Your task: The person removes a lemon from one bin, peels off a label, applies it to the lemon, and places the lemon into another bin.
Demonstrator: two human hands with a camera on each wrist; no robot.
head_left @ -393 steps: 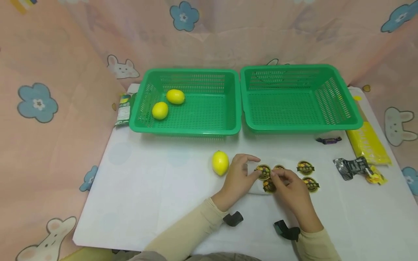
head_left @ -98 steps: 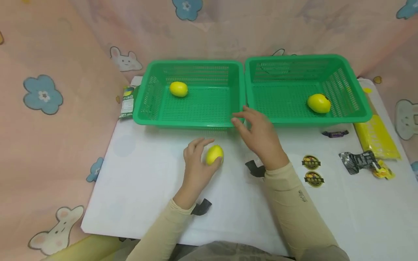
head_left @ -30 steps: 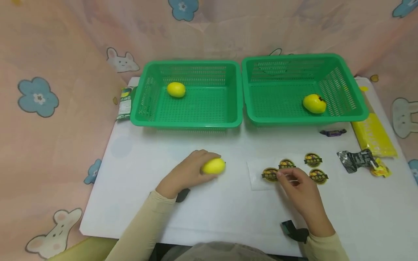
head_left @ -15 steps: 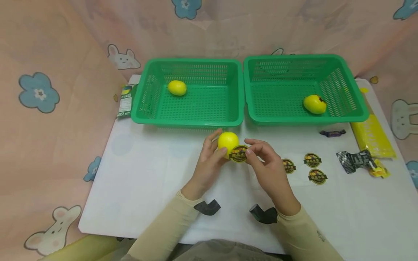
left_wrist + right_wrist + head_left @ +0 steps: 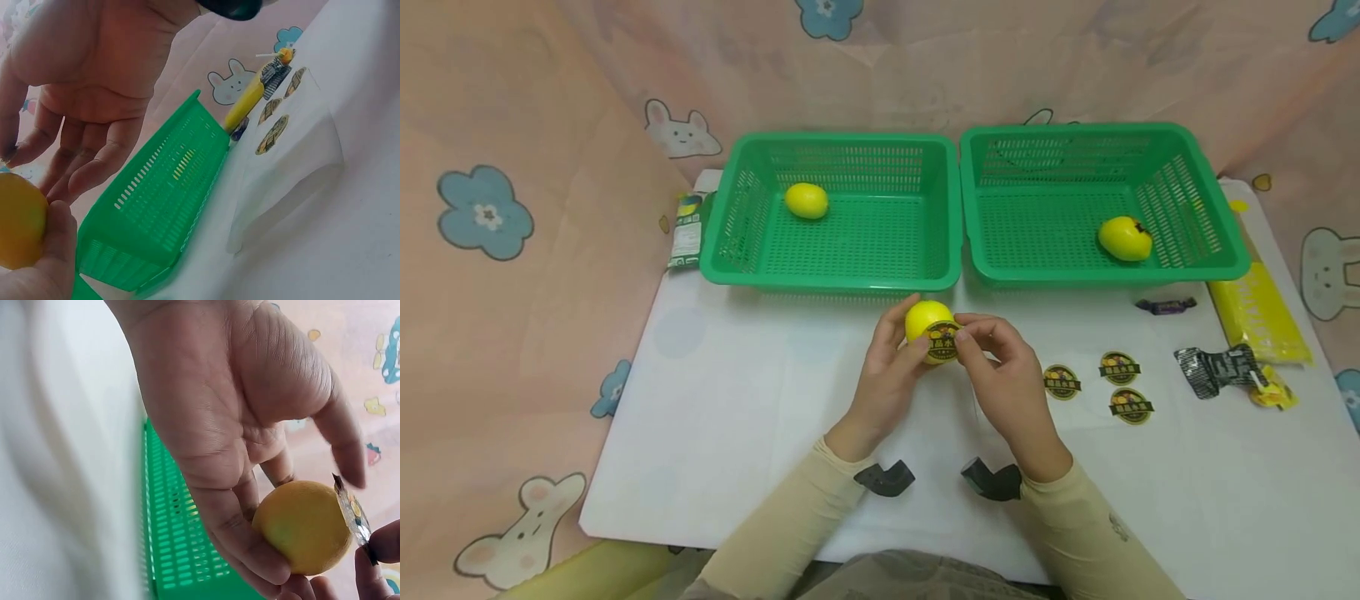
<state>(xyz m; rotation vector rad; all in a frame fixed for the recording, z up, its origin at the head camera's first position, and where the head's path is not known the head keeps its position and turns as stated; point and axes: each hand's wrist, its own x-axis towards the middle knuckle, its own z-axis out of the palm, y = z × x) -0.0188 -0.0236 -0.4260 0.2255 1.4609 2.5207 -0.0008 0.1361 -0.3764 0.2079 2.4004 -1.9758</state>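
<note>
In the head view my left hand (image 5: 880, 387) grips a lemon (image 5: 925, 315) above the table in front of the baskets. My right hand (image 5: 1011, 392) pinches the right edge of a round black-and-gold sticker (image 5: 942, 340), which lies against the lemon's near side. The left thumb touches the sticker's left edge. In the right wrist view, fingers curl round the lemon (image 5: 302, 528), and a thumb and finger pinch the sticker (image 5: 354, 515), which stands edge-on at its side. The left wrist view shows the lemon (image 5: 19, 222) cut off at the frame's edge.
A green basket (image 5: 831, 286) at the left holds one lemon (image 5: 807, 201); the right basket (image 5: 1105, 273) holds a lemon (image 5: 1124, 239) with a dark mark. Stickers (image 5: 1062, 382) lie on a backing sheet (image 5: 300, 156). Wrapped snacks (image 5: 1217, 371) and a yellow packet (image 5: 1262, 325) line the right edge.
One lemon now lies in the right basket. My left hand has lifted another lemon off the table. My right hand has taken a sticker off the sheet and brought it against that lemon.
</note>
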